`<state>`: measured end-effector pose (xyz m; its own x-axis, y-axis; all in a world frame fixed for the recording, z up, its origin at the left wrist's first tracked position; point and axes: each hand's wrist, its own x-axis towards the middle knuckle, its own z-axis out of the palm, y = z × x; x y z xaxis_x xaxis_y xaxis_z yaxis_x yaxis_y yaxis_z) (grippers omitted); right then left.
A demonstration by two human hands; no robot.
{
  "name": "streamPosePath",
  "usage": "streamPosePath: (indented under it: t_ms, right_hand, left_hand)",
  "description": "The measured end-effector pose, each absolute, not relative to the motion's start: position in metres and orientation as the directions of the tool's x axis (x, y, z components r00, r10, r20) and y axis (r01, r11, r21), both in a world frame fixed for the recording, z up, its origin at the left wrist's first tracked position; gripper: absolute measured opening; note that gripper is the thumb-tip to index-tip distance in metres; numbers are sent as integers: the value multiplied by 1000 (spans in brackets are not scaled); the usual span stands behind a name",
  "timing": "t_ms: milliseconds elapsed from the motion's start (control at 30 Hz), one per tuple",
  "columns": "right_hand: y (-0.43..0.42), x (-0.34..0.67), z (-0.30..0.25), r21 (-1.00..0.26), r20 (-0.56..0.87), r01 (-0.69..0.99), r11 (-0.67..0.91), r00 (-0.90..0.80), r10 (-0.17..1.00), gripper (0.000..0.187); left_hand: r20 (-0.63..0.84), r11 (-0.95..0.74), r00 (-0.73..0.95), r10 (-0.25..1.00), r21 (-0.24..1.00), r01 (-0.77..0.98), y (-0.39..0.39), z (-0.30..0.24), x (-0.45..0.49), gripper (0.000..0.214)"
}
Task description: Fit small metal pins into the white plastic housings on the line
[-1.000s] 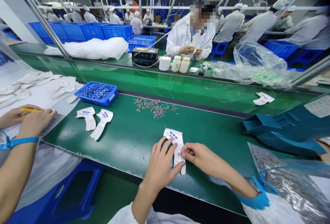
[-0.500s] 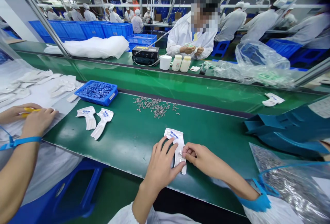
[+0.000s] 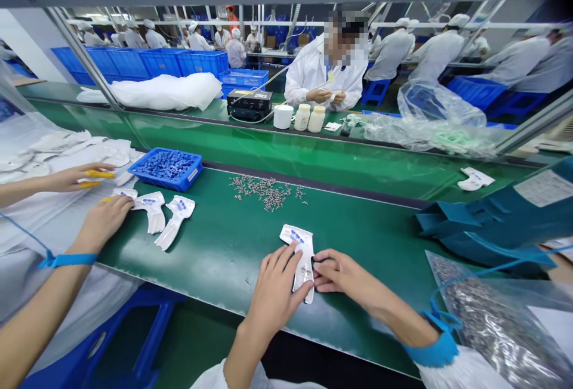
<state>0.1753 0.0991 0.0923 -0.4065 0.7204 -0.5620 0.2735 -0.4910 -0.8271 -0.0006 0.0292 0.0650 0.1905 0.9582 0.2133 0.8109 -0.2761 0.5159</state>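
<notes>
A white plastic part (image 3: 299,246) with blue marks lies on the green mat (image 3: 233,240) in front of me. My left hand (image 3: 274,293) rests on it with fingers spread, holding it flat. My right hand (image 3: 338,272) is pinched at the part's lower middle, on a small metal piece too small to name. A loose pile of small metal pieces (image 3: 266,188) lies farther back on the mat.
A co-worker's hands (image 3: 101,219) at left touch white parts (image 3: 154,210) beside a blue tray (image 3: 166,167). A bag of metal pieces (image 3: 496,323) and a teal bin (image 3: 487,222) sit at right. Another white part (image 3: 475,179) lies on the conveyor (image 3: 358,159).
The co-worker's hands have reached right and set a third white part by the two near the blue tray. My hands stayed on the part. The white part on the conveyor drifted right.
</notes>
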Motion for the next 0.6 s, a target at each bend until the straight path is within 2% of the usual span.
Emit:
streamPosePath:
  t_ms: [100,200,267,467,600]
  right_hand:
    - [92,172,91,-859,-512,252,-446,-447,734,42]
    - [89,169,90,-890,-412,387,-239,-461,786,36]
    - [90,168,89,-877,-375,454,-159,-439,816,33]
    - [99,166,83,-916,-391,302,-264,-520,759,38]
    - [119,166,83,-924,-382,217,-315,-580,719,40]
  left_hand:
    - [217,-286,199,956,519,805,29,65,-3,50]
    - [204,-278,198,959,525,805,29,66,-3,50]
    - [183,-271,203,962,537,799,29,68,-3,50]
    - [175,-237,165,971,587,774,29,72,-4,54]
    - [229,-238,119,966,609,757,26,70,-2,60]
